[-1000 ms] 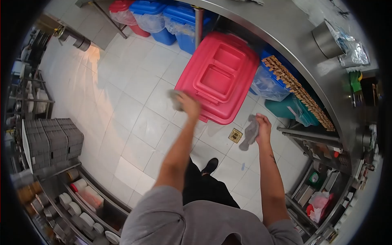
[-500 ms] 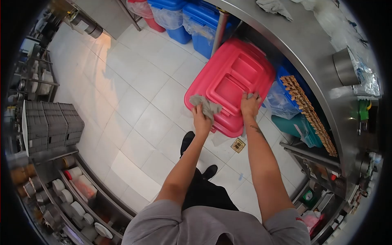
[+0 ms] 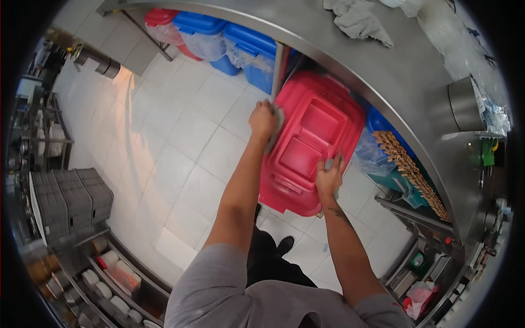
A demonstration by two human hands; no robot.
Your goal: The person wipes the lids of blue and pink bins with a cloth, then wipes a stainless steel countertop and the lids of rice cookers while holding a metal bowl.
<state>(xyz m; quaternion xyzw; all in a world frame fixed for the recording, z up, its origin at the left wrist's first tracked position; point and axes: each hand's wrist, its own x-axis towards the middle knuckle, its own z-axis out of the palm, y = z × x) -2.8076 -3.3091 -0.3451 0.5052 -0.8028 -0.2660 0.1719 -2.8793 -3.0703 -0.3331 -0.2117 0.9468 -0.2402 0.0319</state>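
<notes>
A large red lid (image 3: 322, 121) lies below me, partly beneath the steel counter's edge. My left hand (image 3: 263, 120) is closed on a grey cloth (image 3: 278, 123) at the lid's left edge; most of the cloth is hidden behind the hand. On the lid's lower right part rests my right hand (image 3: 330, 176), its fingers bent around a small piece of greyish cloth (image 3: 328, 163).
Blue bins (image 3: 250, 41) with plastic liners stand under the steel counter (image 3: 377, 65). A crumpled cloth (image 3: 358, 22) and a metal pot (image 3: 465, 104) are on it. Grey crates (image 3: 71, 199) are at the left, and clothespins (image 3: 410, 169) line the right.
My left hand has moved with its cloth from the lid's lower left corner up along its left edge. My right hand sits lower and slightly left. The view has shifted, and the lid appears lower and more upright.
</notes>
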